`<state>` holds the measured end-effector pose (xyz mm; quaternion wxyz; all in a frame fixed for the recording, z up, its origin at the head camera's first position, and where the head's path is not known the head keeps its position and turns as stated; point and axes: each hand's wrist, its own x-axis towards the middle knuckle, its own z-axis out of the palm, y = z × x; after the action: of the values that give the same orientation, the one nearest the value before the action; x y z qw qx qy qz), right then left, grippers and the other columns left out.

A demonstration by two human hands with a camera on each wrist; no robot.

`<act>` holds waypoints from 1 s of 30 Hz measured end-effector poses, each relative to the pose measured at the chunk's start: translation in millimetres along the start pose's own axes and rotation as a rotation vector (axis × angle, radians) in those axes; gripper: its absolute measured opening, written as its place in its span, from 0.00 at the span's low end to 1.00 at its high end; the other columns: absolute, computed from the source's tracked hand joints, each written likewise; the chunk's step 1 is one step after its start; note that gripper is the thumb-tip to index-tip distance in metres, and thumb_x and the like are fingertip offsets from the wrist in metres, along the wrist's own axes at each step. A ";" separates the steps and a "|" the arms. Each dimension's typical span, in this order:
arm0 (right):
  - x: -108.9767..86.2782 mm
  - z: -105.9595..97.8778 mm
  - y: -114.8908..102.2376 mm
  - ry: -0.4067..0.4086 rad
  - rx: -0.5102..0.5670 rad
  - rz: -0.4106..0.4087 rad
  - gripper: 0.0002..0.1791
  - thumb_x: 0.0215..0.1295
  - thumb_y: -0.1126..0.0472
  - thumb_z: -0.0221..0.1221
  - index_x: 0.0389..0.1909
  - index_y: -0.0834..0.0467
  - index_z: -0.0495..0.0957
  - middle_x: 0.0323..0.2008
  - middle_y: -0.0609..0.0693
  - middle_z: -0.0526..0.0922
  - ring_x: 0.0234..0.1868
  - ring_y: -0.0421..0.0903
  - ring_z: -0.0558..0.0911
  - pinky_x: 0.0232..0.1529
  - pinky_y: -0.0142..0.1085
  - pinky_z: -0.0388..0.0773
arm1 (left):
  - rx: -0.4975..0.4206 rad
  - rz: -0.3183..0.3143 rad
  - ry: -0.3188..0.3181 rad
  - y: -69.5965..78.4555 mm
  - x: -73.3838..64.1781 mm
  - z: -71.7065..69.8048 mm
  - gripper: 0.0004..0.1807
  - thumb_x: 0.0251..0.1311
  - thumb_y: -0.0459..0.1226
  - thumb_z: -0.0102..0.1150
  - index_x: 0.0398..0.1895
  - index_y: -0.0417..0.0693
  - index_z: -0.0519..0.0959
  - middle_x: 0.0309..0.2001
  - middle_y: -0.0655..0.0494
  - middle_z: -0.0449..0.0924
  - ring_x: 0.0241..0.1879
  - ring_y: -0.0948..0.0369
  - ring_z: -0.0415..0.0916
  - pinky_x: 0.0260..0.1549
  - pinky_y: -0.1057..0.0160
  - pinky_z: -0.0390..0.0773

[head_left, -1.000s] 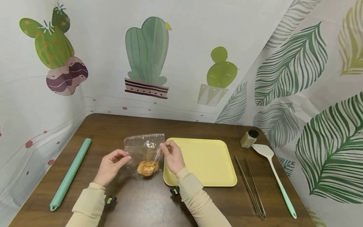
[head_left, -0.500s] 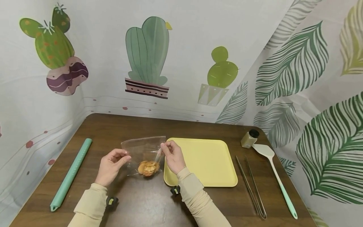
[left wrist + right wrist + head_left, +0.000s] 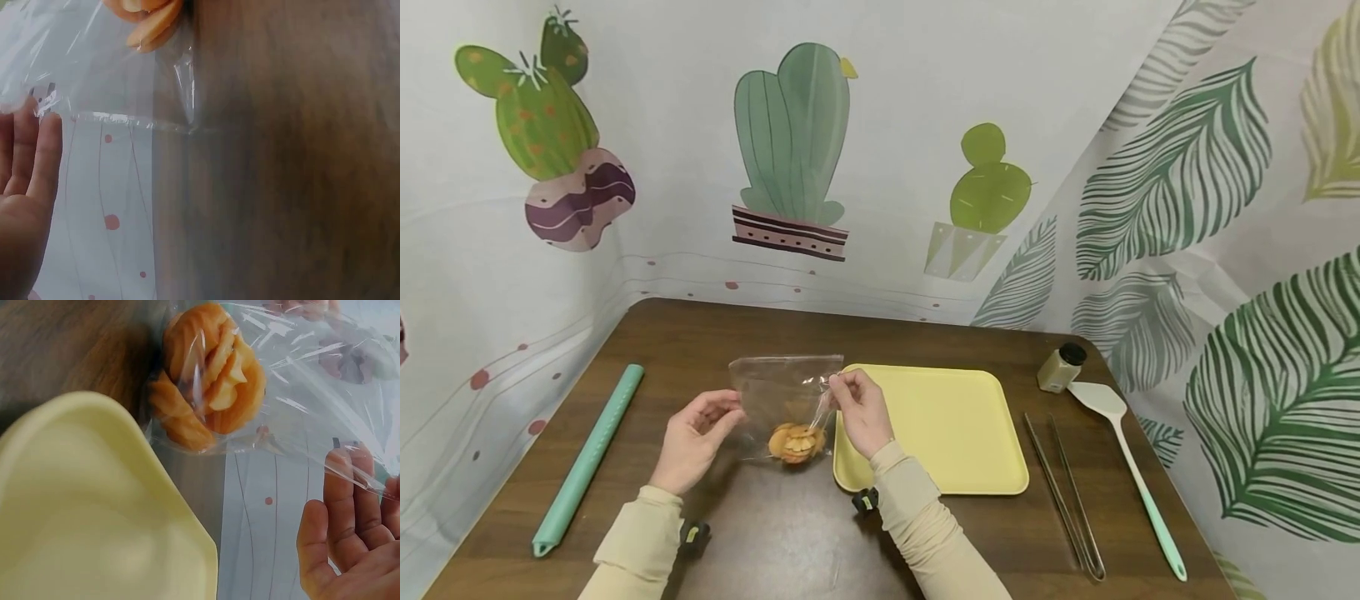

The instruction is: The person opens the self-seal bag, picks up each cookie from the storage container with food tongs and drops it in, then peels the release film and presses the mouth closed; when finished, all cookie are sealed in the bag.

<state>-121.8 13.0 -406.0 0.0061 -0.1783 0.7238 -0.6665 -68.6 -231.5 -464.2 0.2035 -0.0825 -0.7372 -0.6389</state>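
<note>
A clear plastic zip bag (image 3: 772, 392) hangs upright between the two hands. Round golden-brown snack pieces (image 3: 796, 442) lie bunched at its bottom; up close in the right wrist view, the snack pieces (image 3: 209, 375) show through the film. My left hand (image 3: 696, 437) pinches the bag's left side with thumb and forefinger. On the other side, my right hand (image 3: 860, 412) pinches it near the upper right corner. Both wrist views show the remaining fingers held off the film, such as the left hand's fingers (image 3: 25, 153) and the right hand's fingers (image 3: 344, 506).
Right of the bag lies a yellow tray (image 3: 936, 429), partly under the right hand. Metal tongs (image 3: 1063, 496), a spatula with a mint handle (image 3: 1138, 471) and a black-lidded jar (image 3: 1060, 368) are farther right. A mint-green tube-like stick (image 3: 589, 458) lies along the table's (image 3: 775, 542) left side.
The bag's upper left corner first spread left, then came back right. The snack pieces have shifted slightly right. Both hands keep their hold almost in place.
</note>
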 end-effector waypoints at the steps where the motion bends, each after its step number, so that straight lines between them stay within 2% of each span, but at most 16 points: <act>1: 0.0 -0.4 -0.1 0.002 0.000 0.001 0.12 0.74 0.65 0.52 0.38 0.74 0.72 0.32 0.70 0.82 0.36 0.66 0.81 0.43 0.49 0.80 | -0.014 0.009 0.002 -1.2 -0.5 -0.3 0.13 0.59 0.21 0.59 0.48 0.26 0.75 0.37 0.37 0.80 0.35 0.62 0.82 0.37 0.70 0.80; 3: 0.0 -1.2 -0.2 0.010 -0.008 0.008 0.12 0.74 0.65 0.51 0.38 0.73 0.72 0.32 0.69 0.82 0.36 0.65 0.82 0.44 0.51 0.80 | -0.036 0.014 0.005 -2.6 -1.5 -1.0 0.14 0.60 0.21 0.58 0.49 0.24 0.73 0.36 0.35 0.78 0.33 0.61 0.82 0.37 0.70 0.80; 6: -0.2 -2.7 -1.2 0.020 -0.024 0.017 0.12 0.74 0.64 0.51 0.37 0.72 0.72 0.32 0.68 0.83 0.36 0.62 0.82 0.45 0.52 0.79 | -0.022 -0.029 -0.001 -2.2 -2.4 -1.8 0.14 0.62 0.23 0.57 0.51 0.26 0.73 0.35 0.35 0.77 0.32 0.59 0.82 0.36 0.69 0.81; 12: 1.2 -4.9 -1.2 -0.011 -0.028 0.018 0.13 0.75 0.64 0.50 0.38 0.73 0.72 0.33 0.69 0.83 0.37 0.61 0.82 0.46 0.51 0.80 | 0.091 -0.200 -0.012 4.5 4.6 -1.2 0.19 0.69 0.38 0.56 0.57 0.36 0.75 0.39 0.41 0.81 0.34 0.61 0.80 0.39 0.69 0.79; 14: 3.0 -5.4 3.9 -0.027 -0.028 0.008 0.13 0.75 0.64 0.49 0.38 0.73 0.72 0.33 0.69 0.83 0.37 0.62 0.82 0.46 0.48 0.80 | 0.093 -0.248 -0.003 6.5 9.1 0.6 0.21 0.69 0.43 0.56 0.56 0.36 0.76 0.41 0.45 0.83 0.36 0.63 0.81 0.41 0.69 0.78; 17: 7.1 -5.6 18.7 -0.029 -0.035 -0.007 0.13 0.76 0.63 0.49 0.38 0.72 0.72 0.33 0.68 0.83 0.37 0.63 0.82 0.45 0.45 0.81 | -0.013 -0.287 0.011 9.4 16.4 4.4 0.22 0.68 0.44 0.57 0.54 0.33 0.76 0.42 0.51 0.85 0.40 0.64 0.82 0.44 0.67 0.79; 20: 11.1 -5.1 32.9 -0.013 -0.046 -0.002 0.15 0.76 0.59 0.49 0.38 0.70 0.73 0.34 0.65 0.84 0.37 0.60 0.82 0.44 0.43 0.80 | -0.226 -0.278 0.020 13.5 22.1 9.0 0.21 0.67 0.40 0.58 0.50 0.27 0.74 0.43 0.47 0.85 0.43 0.57 0.84 0.46 0.59 0.81; 22: 11.2 -3.4 34.0 0.023 -0.068 -0.007 0.14 0.75 0.58 0.51 0.37 0.67 0.74 0.33 0.62 0.84 0.36 0.55 0.82 0.42 0.41 0.79 | -0.315 -0.265 0.039 17.2 23.7 11.6 0.19 0.66 0.38 0.59 0.47 0.26 0.73 0.41 0.44 0.86 0.41 0.53 0.84 0.44 0.54 0.81; 24: 10.0 -0.6 32.7 0.086 -0.103 -0.017 0.13 0.73 0.56 0.54 0.39 0.65 0.73 0.34 0.58 0.82 0.35 0.50 0.79 0.40 0.36 0.77 | -0.355 -0.260 0.048 21.5 23.9 13.8 0.18 0.66 0.37 0.60 0.44 0.26 0.73 0.39 0.42 0.86 0.39 0.49 0.85 0.42 0.51 0.82; 27: 6.7 5.1 27.8 0.218 -0.186 -0.078 0.12 0.70 0.56 0.58 0.41 0.61 0.70 0.34 0.54 0.73 0.33 0.45 0.72 0.36 0.32 0.71 | -0.330 -0.274 0.056 28.7 23.0 16.7 0.17 0.66 0.38 0.60 0.43 0.28 0.74 0.36 0.42 0.86 0.36 0.49 0.85 0.38 0.51 0.82; 30: 2.8 11.3 18.9 0.299 -0.259 -0.211 0.12 0.68 0.59 0.60 0.41 0.59 0.67 0.33 0.53 0.67 0.31 0.46 0.69 0.33 0.34 0.69 | -0.296 -0.272 0.046 35.3 22.4 19.3 0.17 0.67 0.38 0.59 0.44 0.28 0.74 0.36 0.41 0.86 0.35 0.48 0.85 0.37 0.51 0.83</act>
<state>-126.4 2.3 -425.0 -0.1940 -0.1516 0.7737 -0.5838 -79.1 -209.8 -425.0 0.1177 0.0032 -0.6349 -0.7635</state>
